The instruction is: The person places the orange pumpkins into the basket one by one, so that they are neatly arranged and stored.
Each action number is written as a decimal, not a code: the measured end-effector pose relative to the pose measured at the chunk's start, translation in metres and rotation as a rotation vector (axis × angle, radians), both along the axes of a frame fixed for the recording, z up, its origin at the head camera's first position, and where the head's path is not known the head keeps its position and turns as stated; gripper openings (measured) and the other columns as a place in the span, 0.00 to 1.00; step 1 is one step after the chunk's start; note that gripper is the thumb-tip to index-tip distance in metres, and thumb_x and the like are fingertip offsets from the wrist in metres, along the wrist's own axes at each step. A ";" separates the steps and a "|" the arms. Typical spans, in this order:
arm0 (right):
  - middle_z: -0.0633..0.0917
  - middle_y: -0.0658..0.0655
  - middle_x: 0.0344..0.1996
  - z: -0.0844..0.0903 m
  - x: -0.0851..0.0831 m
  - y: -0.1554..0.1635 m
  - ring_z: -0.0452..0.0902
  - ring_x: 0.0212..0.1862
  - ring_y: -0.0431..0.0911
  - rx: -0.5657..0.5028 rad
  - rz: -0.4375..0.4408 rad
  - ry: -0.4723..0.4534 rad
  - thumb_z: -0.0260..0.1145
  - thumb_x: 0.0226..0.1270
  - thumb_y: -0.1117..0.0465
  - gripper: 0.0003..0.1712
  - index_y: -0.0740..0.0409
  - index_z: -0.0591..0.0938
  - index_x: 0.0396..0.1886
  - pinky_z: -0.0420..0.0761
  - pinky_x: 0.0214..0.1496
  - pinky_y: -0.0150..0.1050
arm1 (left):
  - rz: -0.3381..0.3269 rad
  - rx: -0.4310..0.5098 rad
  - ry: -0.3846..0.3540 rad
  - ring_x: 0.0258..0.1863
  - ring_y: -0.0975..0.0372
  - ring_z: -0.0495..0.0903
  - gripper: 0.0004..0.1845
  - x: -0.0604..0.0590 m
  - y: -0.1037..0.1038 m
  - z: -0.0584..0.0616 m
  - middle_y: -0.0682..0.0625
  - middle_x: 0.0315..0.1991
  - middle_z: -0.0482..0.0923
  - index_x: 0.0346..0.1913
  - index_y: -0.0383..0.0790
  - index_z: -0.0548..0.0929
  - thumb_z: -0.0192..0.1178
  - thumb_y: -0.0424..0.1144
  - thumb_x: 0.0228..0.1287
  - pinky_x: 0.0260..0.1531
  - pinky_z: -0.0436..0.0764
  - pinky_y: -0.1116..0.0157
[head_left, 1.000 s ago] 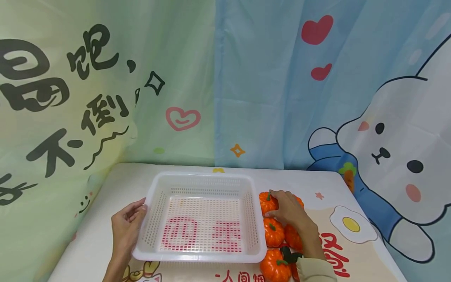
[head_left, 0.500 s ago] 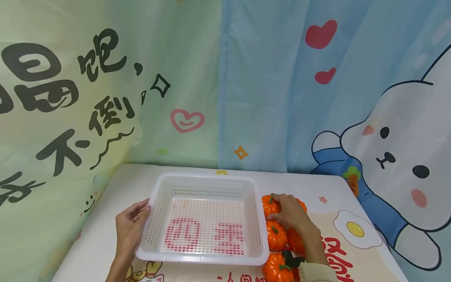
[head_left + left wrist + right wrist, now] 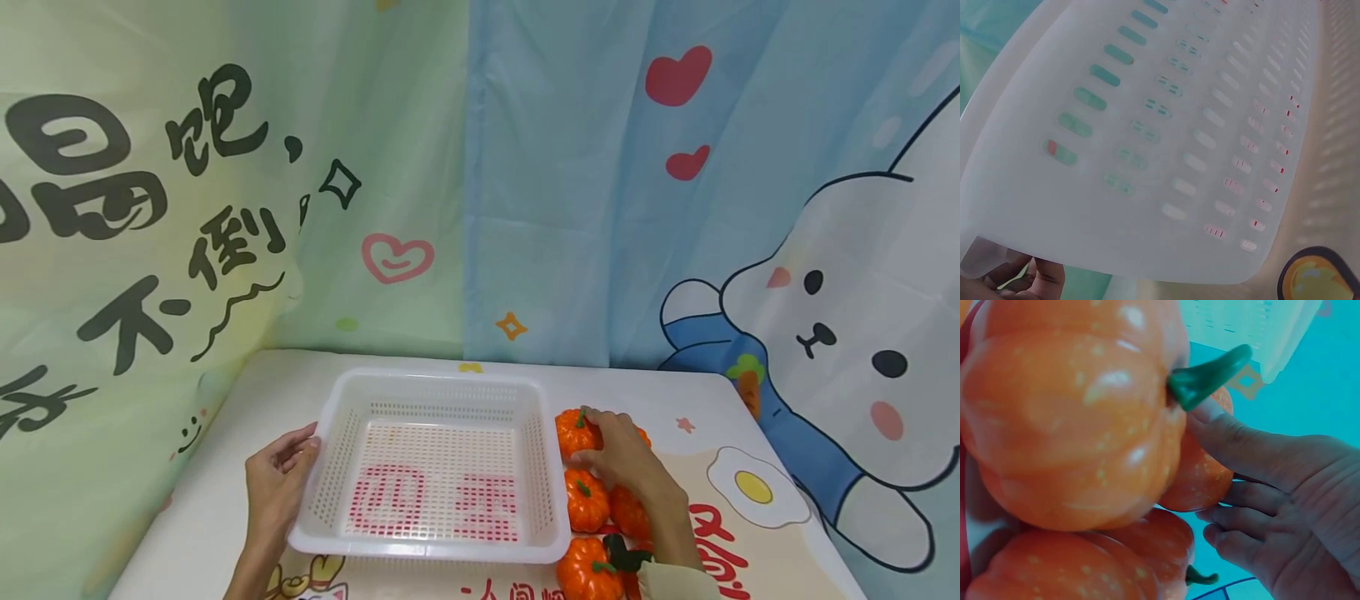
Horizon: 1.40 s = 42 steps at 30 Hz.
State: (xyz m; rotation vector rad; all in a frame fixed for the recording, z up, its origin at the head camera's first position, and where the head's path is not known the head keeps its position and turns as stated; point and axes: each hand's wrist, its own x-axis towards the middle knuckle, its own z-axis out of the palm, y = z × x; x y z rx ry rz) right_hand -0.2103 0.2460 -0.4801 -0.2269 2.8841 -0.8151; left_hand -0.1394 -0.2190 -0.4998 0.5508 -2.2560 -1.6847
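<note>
Left hand [image 3: 279, 483] grips the white basket's [image 3: 435, 379] left rim, probably to steady it. Right hand [image 3: 622, 458] is curled around the far pumpkin [image 3: 573, 433], just right of the basket, other pumpkins [image 3: 588, 571] clustered beneath its wrist.

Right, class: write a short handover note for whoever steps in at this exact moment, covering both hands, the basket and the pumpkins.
Left hand: grips the white basket's left rim.
Right hand: fingers curled round the far pumpkin, which sits on the table.
The other pumpkins lie clustered right of the basket.
Done: nothing in the basket.
Left: probably all the pumpkins go in.
</note>
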 end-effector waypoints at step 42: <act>0.85 0.69 0.66 0.034 0.029 -0.002 0.79 0.65 0.63 -0.052 0.010 0.062 0.82 0.65 0.59 0.46 0.64 0.74 0.80 0.85 0.68 0.64 | 0.004 0.001 0.024 0.34 0.71 0.84 0.17 0.003 0.002 0.002 0.35 0.54 0.88 0.66 0.35 0.87 0.63 0.37 0.81 0.37 0.84 0.78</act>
